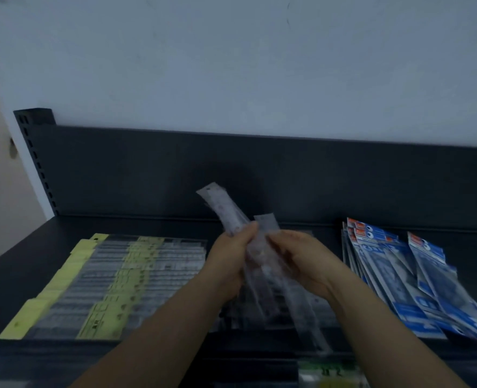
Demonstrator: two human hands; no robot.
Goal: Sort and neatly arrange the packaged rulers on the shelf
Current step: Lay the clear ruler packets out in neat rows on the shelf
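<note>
Above the middle of the dark shelf (21,278) I hold a small bunch of clear packaged rulers (226,211), tilted with their tops pointing up and left. My left hand (231,259) grips the bunch around its middle. My right hand (299,256) pinches one clear ruler pack (296,306) that slants down to the right, a little apart from the others. More clear packs lie flat on the shelf under my hands, blurred.
Rows of clear ruler packs with yellow header cards (111,284) lie flat on the left of the shelf. A leaning pile of blue packaged rulers (416,278) fills the right. A dark back panel (147,169) closes the rear, with a slotted post (35,163) at left.
</note>
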